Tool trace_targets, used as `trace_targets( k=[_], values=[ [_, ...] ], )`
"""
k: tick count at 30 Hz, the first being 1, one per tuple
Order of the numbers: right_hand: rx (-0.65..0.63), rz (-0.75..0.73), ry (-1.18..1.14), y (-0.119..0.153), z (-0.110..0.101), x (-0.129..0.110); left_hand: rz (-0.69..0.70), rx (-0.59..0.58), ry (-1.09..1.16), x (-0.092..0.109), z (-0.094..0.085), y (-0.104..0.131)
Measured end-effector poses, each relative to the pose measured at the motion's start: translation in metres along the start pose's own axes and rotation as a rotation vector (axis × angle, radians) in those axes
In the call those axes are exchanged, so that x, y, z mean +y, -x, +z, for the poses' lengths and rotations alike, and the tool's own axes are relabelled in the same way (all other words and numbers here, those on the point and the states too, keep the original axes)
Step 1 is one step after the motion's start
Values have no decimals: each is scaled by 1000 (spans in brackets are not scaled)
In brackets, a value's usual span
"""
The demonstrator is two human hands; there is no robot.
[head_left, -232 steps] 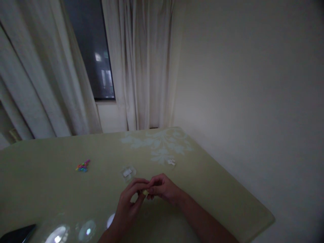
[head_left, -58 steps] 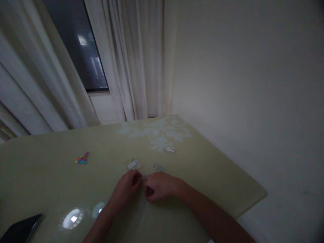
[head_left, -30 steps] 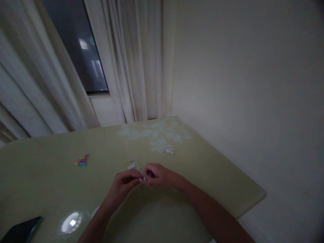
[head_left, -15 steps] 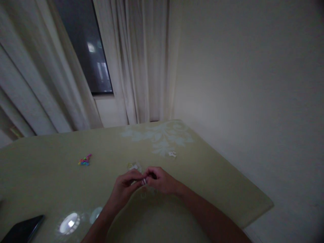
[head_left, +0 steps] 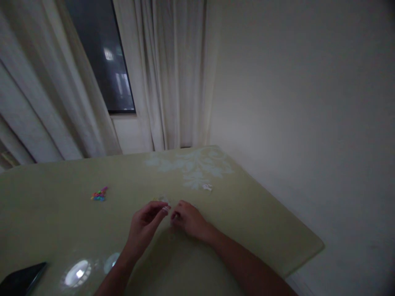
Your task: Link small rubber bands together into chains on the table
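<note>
My left hand [head_left: 145, 226] pinches a small whitish piece [head_left: 166, 208] between thumb and index finger, above the middle of the table. Just to its right, a small gap away, my right hand [head_left: 188, 220] has its fingers curled together and pointing down; whatever they hold, if anything, is too small to make out. Behind my left hand lies a small clear and yellowish item [head_left: 163, 199], partly covered by the fingers. Farther back sits a small white piece [head_left: 207, 187].
Small multicoloured pieces [head_left: 99, 194] form a pile on the green table [head_left: 61, 222] at the left. A black flat object [head_left: 23, 279] lies at the lower left. Round light reflections show near it. Curtains and a wall border the table.
My hands have come apart. The whitish piece stays in my left hand, while my right hand has drawn off it and turned downward. The view has shifted slightly.
</note>
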State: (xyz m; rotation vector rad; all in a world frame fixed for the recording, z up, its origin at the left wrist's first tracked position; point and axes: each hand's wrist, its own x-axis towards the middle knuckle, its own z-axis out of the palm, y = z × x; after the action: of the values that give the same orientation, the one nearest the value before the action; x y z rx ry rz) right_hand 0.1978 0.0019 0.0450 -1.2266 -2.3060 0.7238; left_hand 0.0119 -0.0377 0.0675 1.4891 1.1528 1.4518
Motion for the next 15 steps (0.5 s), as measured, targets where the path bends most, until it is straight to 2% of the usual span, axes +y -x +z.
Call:
trace_targets(
  k=[4, 6, 8, 15],
  values=[
    [-103, -35, 180, -1, 3, -3, -2, 14, 23, 0, 0, 0],
    [-111, -63, 246, 1, 2, -3, 5, 0, 4, 0, 0, 1],
    [-86, -74, 208, 4, -3, -3, 10, -18, -21, 1, -1, 1],
    [72, -55, -636, 6, -34, 1, 11, -54, -37, 1, 2, 2]
  ],
)
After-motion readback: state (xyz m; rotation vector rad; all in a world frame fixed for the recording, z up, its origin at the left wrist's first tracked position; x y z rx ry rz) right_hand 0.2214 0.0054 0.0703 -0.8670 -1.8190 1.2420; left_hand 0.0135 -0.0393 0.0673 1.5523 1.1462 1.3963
